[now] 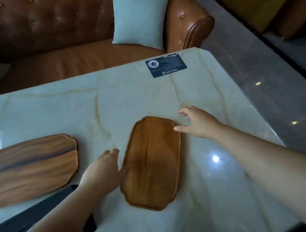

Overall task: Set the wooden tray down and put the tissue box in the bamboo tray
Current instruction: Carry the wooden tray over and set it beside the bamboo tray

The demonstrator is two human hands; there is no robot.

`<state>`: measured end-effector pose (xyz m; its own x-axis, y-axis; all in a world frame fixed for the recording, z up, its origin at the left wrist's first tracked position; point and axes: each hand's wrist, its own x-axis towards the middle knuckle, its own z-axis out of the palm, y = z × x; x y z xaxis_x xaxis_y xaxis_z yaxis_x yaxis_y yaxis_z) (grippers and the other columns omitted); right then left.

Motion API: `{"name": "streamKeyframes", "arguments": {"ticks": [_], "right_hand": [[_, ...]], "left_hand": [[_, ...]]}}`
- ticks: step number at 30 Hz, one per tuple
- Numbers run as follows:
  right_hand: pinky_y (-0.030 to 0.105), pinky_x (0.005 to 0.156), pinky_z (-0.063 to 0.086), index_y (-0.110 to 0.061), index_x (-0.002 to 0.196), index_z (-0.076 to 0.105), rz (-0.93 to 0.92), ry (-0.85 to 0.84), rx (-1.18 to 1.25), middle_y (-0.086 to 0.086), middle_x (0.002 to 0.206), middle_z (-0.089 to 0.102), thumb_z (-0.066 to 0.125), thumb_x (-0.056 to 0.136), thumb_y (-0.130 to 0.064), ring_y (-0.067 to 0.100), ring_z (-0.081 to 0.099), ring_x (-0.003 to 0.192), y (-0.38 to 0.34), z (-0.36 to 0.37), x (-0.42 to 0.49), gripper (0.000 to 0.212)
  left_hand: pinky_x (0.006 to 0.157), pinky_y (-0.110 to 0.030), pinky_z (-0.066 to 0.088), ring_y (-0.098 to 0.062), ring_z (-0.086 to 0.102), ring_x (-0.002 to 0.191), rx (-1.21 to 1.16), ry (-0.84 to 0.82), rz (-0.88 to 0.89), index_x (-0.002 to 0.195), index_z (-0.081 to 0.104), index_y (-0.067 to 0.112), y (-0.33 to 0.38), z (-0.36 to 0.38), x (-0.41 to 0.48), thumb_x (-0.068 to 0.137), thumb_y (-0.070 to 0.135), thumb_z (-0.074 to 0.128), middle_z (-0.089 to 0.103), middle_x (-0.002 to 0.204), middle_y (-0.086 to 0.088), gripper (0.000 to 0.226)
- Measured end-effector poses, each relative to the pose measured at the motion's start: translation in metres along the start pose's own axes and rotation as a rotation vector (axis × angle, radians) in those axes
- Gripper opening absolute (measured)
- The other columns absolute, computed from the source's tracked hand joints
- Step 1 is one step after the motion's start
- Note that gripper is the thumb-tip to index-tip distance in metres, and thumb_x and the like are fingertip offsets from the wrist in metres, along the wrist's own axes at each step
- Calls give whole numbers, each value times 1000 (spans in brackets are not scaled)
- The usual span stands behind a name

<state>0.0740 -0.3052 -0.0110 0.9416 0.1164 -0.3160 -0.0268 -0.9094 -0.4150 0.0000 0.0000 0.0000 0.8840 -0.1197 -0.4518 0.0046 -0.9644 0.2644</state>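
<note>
A smaller plain brown wooden tray (152, 164) lies flat on the marble table (220, 193), long side running away from me. My left hand (103, 170) rests beside its left rim, thumb touching the edge, fingers apart. Just off the tray's far right corner hovers my right hand (197, 123), fingers spread, holding nothing. A larger tray with dark streaked grain (31, 169) lies flat at the left. No tissue box is in view.
A dark card (166, 65) lies near the table's far edge. Behind the table stands a brown leather sofa (48, 28) with a pale cushion (139, 15). The table's right edge drops to a grey tiled floor (264, 65).
</note>
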Motion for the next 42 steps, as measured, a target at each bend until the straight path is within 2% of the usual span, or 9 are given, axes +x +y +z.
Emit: {"name": "streamKeyframes", "arguments": {"ticks": [5, 9, 16, 20, 24, 26, 30, 35, 42], "right_hand": [[42, 91, 50, -19, 125, 53, 32, -16, 11, 3, 125, 57, 70, 76, -55, 21, 59, 105, 2, 12, 30, 63], [40, 90, 48, -18, 120, 56, 7, -39, -10, 3, 119, 59, 69, 79, -50, 22, 57, 108, -7, 20, 49, 54], [38, 89, 47, -15, 111, 61, -57, -50, -57, 6, 114, 61, 65, 88, -35, 25, 58, 106, -20, 34, 61, 31], [35, 86, 48, -13, 104, 66, -9, -37, 31, 7, 107, 66, 69, 86, -29, 26, 60, 99, -17, 35, 62, 24], [29, 73, 45, -11, 88, 71, 94, -12, 225, 6, 86, 69, 74, 83, -23, 22, 62, 81, 1, 18, 59, 14], [28, 68, 42, -12, 83, 70, 146, -9, 331, 2, 77, 66, 74, 83, -22, 19, 60, 76, 7, 11, 55, 11], [37, 73, 52, -12, 74, 64, 236, -38, 603, 4, 75, 64, 70, 86, -17, 21, 60, 75, -2, 3, 46, 15], [46, 71, 59, -1, 80, 62, 211, -89, 804, 16, 81, 67, 65, 90, -11, 29, 66, 74, -48, 1, 39, 14], [40, 60, 60, 0, 78, 58, 136, -129, 916, 18, 78, 65, 63, 90, -4, 28, 66, 68, -135, 29, 43, 14]], "left_hand": [[68, -34, 41, -28, 58, 90, 78, -115, -102, 100, 45, 15, 8, 18, 6, 88, 38, 53, 55, 97, -7, 28], [65, -34, 48, -26, 60, 79, 20, -145, -204, 108, 48, 9, 3, 22, 10, 88, 34, 56, 61, 90, -8, 33], [57, -32, 54, -20, 67, 58, -111, -198, -248, 89, 50, 13, 0, 39, 10, 88, 31, 56, 70, 67, -7, 19], [50, -31, 57, -25, 69, 50, -424, -218, -355, 90, 54, 16, -5, 38, 9, 88, 27, 62, 73, 62, -14, 14], [64, -45, 61, -33, 70, 55, -658, -59, -384, 75, 67, 11, -10, 19, 12, 82, 25, 72, 71, 63, -19, 16], [63, -42, 61, -31, 68, 55, -689, 39, -378, 68, 71, 10, -13, 1, 18, 79, 28, 75, 71, 64, -20, 22], [59, -32, 52, -19, 60, 51, -629, 173, -331, 66, 74, 13, -24, -44, 31, 75, 38, 77, 70, 60, -8, 26], [56, -29, 46, -21, 61, 65, -528, 194, -321, 72, 72, 12, -60, -95, 43, 78, 39, 75, 69, 71, -8, 28], [68, -34, 47, -24, 61, 77, -420, 301, -288, 74, 73, 15, -140, -150, 45, 77, 31, 77, 69, 82, -8, 17]]}}
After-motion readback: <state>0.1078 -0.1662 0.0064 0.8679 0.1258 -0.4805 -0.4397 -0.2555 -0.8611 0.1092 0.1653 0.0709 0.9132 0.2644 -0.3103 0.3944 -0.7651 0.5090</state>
